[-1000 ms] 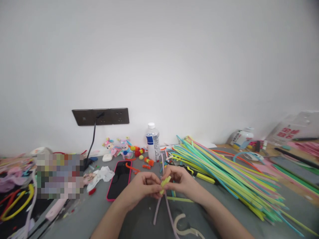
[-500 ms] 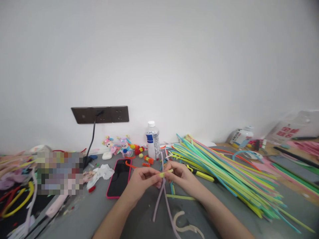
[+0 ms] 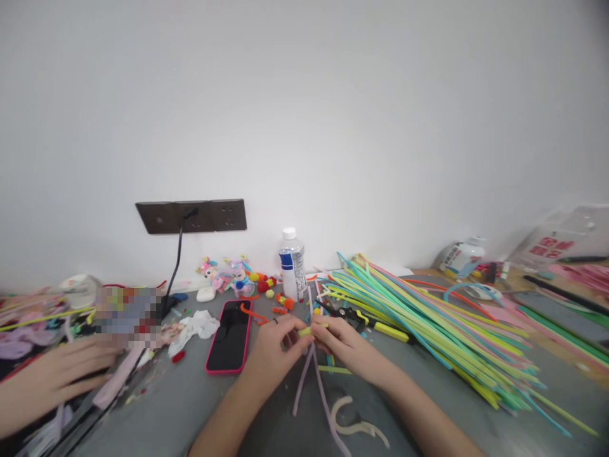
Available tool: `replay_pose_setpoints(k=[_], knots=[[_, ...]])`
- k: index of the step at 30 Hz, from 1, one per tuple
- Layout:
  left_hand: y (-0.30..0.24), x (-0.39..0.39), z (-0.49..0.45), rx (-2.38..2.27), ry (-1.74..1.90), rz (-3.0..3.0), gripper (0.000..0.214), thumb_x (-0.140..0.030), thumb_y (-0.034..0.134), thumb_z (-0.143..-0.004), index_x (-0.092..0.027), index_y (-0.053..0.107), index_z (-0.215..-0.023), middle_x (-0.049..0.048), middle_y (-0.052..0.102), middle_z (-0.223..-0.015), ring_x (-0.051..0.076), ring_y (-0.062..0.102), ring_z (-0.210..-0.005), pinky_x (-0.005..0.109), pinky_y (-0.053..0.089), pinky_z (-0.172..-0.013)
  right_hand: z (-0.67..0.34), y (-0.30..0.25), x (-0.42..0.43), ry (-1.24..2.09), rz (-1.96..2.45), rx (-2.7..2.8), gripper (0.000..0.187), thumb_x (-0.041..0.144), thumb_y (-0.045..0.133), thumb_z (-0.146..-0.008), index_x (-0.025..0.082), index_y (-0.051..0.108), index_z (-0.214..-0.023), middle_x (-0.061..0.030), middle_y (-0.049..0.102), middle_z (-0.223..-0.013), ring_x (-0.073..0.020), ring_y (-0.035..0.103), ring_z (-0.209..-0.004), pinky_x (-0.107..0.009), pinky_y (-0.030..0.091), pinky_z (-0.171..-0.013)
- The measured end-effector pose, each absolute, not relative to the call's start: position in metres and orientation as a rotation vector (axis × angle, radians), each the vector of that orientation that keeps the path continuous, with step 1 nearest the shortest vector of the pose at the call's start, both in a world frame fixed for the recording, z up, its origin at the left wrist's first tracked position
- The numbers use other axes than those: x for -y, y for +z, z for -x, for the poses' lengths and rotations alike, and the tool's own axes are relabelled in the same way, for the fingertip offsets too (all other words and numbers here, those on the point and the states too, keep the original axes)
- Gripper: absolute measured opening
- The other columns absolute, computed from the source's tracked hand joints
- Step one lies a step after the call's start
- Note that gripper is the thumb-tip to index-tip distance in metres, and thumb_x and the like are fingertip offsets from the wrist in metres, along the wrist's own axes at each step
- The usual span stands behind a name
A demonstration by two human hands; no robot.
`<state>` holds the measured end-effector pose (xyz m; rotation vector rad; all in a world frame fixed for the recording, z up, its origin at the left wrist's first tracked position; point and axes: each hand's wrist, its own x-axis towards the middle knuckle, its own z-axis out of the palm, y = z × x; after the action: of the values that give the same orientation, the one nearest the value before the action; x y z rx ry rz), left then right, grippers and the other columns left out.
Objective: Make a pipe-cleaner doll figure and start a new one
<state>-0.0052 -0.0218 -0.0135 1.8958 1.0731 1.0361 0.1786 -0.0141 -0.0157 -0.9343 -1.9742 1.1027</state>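
Note:
My left hand [image 3: 278, 349] is closed on one end of a short yellow pipe cleaner [image 3: 305, 331]. The fingers of my right hand [image 3: 340, 339] pinch its other end, so the two hands almost meet above the grey table. Long lilac pipe cleaners [image 3: 321, 395] run beneath my fingers, their lower ends spreading towards me; whether they are also gripped is hidden. Close to my right wrist lies a loose yellow-green strip [image 3: 334, 369]. A cream curled piece [image 3: 339, 416] rests nearer to me. Black-and-yellow pliers [image 3: 380, 327] lie beyond my right hand.
A pink-cased phone [image 3: 229, 336] lies left of my hands, a bottle [image 3: 292, 270] stands behind them. A large bundle of coloured pipe cleaners [image 3: 428, 330] covers the right side. Small toy figures [image 3: 240, 278] stand by the wall. Another person's hand [image 3: 61, 377] reaches in at left.
Another person's hand has come into view at the left. My fingers have shifted slightly on the yellow pipe cleaner, and more of the pliers shows behind my right hand.

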Motion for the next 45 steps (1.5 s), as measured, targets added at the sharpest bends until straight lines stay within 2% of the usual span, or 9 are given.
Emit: replay_pose_setpoints(k=[7, 15, 23, 33, 39, 45], knots=[[-0.019, 0.02, 0.01, -1.002, 0.951, -2.183, 0.031, -0.033, 0.054, -0.093, -0.018, 0.057, -0.067, -0.002, 0.05, -0.064, 0.013, 0.047, -0.062, 0.024, 0.032, -0.059, -0.176, -0.015, 0.015, 1.193, 0.91, 1.931, 0.056, 0.065, 0.032, -0.096, 0.02, 0.038, -0.064, 0.0048, 0.033, -0.062, -0.0105, 0.03, -0.057, -0.025, 0.026, -0.052], [-0.015, 0.023, 0.011, -0.93, 0.945, -2.265, 0.033, -0.032, 0.049, -0.097, -0.018, 0.059, -0.069, -0.0009, 0.05, -0.066, 0.013, 0.048, -0.064, 0.024, 0.032, -0.06, -0.177, -0.015, 0.018, 1.287, 0.874, 1.911, 0.054, 0.065, 0.033, -0.096, 0.021, 0.036, -0.065, 0.0053, 0.03, -0.062, -0.0107, 0.026, -0.056, -0.025, 0.024, -0.052], [-0.016, 0.028, 0.007, -1.005, 1.004, -2.252, 0.032, -0.028, 0.043, -0.098, -0.019, 0.047, -0.067, -0.002, 0.045, -0.065, 0.013, 0.044, -0.061, 0.025, 0.03, -0.06, -0.181, -0.015, 0.016, 0.845, 0.988, 1.995, 0.036, 0.05, 0.042, -0.099, 0.02, 0.048, -0.079, 0.0041, 0.043, -0.066, -0.0128, 0.04, -0.062, -0.025, 0.031, -0.059], [-0.01, 0.031, 0.002, -0.922, 1.049, -2.082, 0.037, -0.032, 0.038, -0.099, -0.02, 0.041, -0.064, -0.0028, 0.041, -0.062, 0.012, 0.044, -0.06, 0.025, 0.03, -0.059, -0.181, -0.013, 0.014, 0.725, 0.816, 2.0, 0.05, 0.053, 0.04, -0.099, 0.02, 0.048, -0.061, 0.0016, 0.047, -0.059, -0.0127, 0.043, -0.056, -0.026, 0.032, -0.057], [-0.013, 0.033, 0.001, -0.878, 1.037, -1.959, 0.04, -0.038, 0.04, -0.099, -0.019, 0.045, -0.065, -0.0034, 0.042, -0.061, 0.011, 0.044, -0.06, 0.024, 0.032, -0.06, -0.179, -0.014, 0.017, 0.841, 0.813, 1.9, 0.057, 0.057, 0.04, -0.097, 0.02, 0.039, -0.054, 0.004, 0.038, -0.05, -0.0094, 0.036, -0.047, -0.025, 0.029, -0.051], [-0.015, 0.029, 0.002, -0.916, 1.087, -1.842, 0.037, -0.042, 0.041, -0.098, -0.017, 0.056, -0.074, -0.0007, 0.055, -0.068, 0.013, 0.051, -0.062, 0.023, 0.037, -0.06, -0.179, -0.014, 0.013, 1.0, 0.896, 1.793, 0.055, 0.062, 0.038, -0.096, 0.02, 0.044, -0.06, 0.0042, 0.041, -0.051, -0.0104, 0.037, -0.048, -0.025, 0.03, -0.051]])
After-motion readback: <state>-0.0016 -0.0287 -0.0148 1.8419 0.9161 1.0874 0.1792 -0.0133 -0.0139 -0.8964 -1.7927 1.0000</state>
